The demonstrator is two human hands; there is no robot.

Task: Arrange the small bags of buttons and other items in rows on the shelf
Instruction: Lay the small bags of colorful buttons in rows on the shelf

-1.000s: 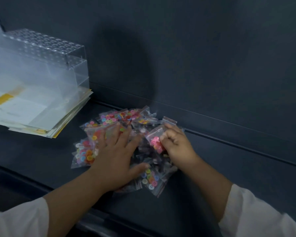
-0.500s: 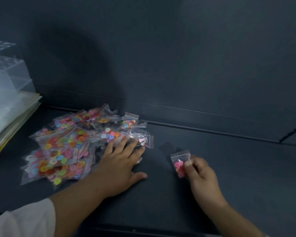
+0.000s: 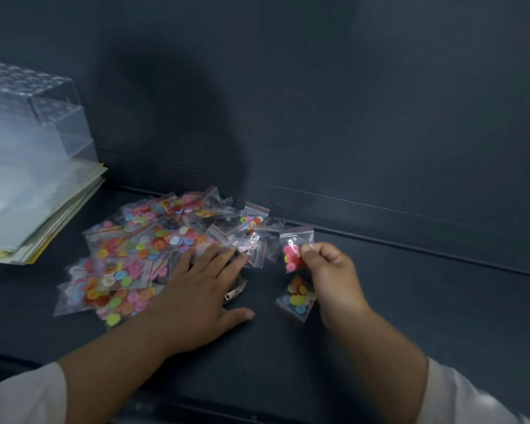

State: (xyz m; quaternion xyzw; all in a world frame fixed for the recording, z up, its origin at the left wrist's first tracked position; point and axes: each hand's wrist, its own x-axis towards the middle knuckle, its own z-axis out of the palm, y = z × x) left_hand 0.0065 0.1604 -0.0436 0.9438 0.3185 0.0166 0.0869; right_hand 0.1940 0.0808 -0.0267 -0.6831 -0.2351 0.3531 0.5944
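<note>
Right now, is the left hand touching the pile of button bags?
Touching. The head view shows the left hand lying flat, fingers on the pile of button bags.

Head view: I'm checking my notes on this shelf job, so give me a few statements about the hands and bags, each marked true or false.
1. The right hand pinches a bag of pink buttons. True.
2. The left hand holds a bag in the air. False: it rests flat at the edge of the pile.
3. A clear box stands on papers at the left. True.
4. The pile is sorted into neat rows. False: it is a loose heap.
</note>
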